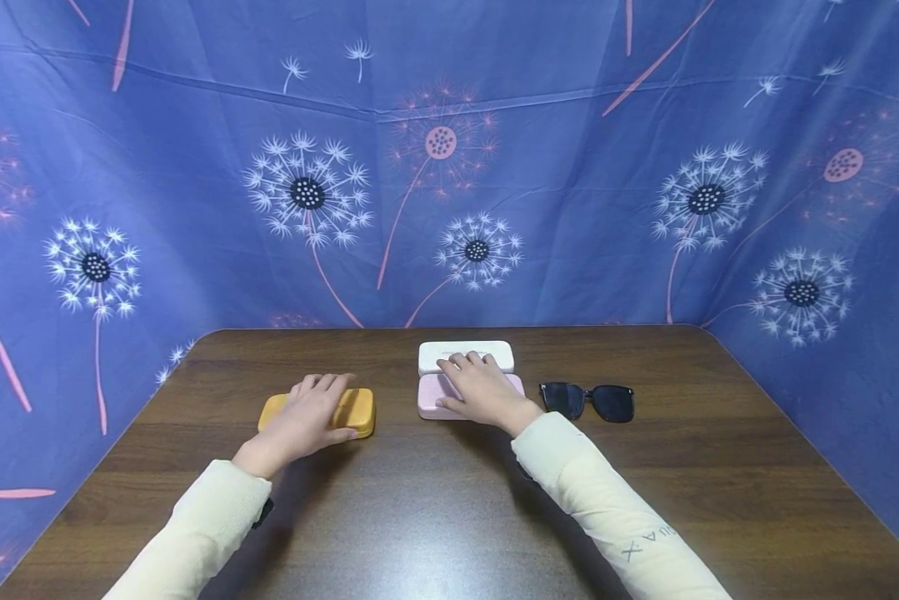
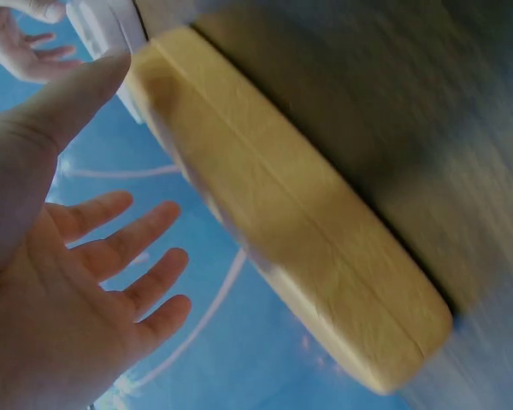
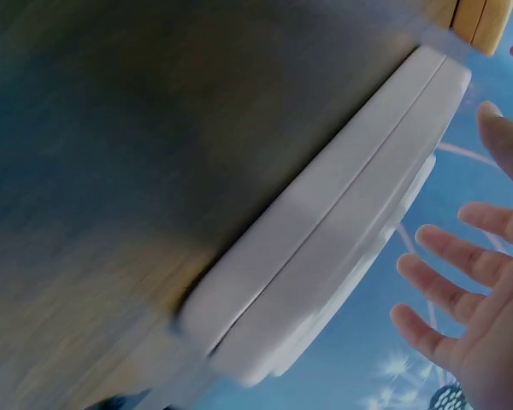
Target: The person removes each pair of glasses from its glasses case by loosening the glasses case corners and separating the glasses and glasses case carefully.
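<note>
A closed yellow glasses case (image 1: 357,410) lies on the left of the table. Over it reaches my left hand (image 1: 302,421), fingers extended. In the left wrist view the thumb tip overlaps one end of the yellow case (image 2: 299,213); contact is hard to tell. My right hand (image 1: 486,393) hovers with spread fingers above a closed pale pink glasses case (image 1: 431,402). A gap shows between those fingers and the pink case (image 3: 325,213) in the right wrist view. Directly behind it is a white glasses case (image 1: 428,358), partly hidden by the fingers.
Black sunglasses (image 1: 612,403) lie to the right of the pink case, near my right wrist. The brown wooden table (image 1: 689,500) ends at a blue dandelion-patterned cloth (image 1: 569,183) behind and at both sides.
</note>
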Tool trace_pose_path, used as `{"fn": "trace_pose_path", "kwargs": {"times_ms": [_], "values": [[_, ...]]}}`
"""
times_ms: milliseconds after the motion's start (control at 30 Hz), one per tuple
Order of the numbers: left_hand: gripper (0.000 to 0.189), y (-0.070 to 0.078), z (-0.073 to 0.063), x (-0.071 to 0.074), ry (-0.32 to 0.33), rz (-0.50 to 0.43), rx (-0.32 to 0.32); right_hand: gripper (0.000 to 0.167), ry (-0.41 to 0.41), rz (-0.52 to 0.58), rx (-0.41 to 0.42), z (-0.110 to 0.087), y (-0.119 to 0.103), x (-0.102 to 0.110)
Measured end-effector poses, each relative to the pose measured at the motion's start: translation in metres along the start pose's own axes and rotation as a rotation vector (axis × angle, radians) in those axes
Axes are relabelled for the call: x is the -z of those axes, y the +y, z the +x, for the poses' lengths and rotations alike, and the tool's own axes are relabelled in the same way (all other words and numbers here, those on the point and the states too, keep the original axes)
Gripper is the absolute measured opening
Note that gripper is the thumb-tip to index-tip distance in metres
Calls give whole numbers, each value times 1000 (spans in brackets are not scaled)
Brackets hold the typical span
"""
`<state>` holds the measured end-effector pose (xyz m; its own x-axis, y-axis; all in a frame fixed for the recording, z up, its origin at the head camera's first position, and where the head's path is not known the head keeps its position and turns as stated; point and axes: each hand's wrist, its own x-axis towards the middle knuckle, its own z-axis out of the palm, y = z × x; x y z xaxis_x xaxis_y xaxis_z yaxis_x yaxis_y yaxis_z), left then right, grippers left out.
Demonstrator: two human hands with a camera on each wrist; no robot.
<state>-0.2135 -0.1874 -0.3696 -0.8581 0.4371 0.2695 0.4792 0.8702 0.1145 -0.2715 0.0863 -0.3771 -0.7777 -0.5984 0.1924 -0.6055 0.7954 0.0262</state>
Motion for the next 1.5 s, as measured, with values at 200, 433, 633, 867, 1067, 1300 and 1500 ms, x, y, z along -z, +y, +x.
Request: {"fn": "trace_pose_path", "kwargs": {"times_ms": [200,433,633,867,1067,1300,1500], "values": [[76,12,9,-13,26,3,-25,65,15,8,-37,-14,21,-2],[76,24,16,-24,27,-14,-34,72,-1,31,-95,-30,40,2],[76,33,22,-32,42,9,-58,76,-10,27,-135,-44,55,3],[72,41,33,-40,32,-8,-43,75,4,11,-136,-54,68,-2],[72,48,43,-44,-11,-18,-23,78,-21,40,-140,-59,73,-4],[70,57,56,-50,-52,-17,-7,81,-54,60,-131,-60,75,-7],[69,61,62,-55,-85,-10,10,78,-50,68,-121,-60,74,-9]]}}
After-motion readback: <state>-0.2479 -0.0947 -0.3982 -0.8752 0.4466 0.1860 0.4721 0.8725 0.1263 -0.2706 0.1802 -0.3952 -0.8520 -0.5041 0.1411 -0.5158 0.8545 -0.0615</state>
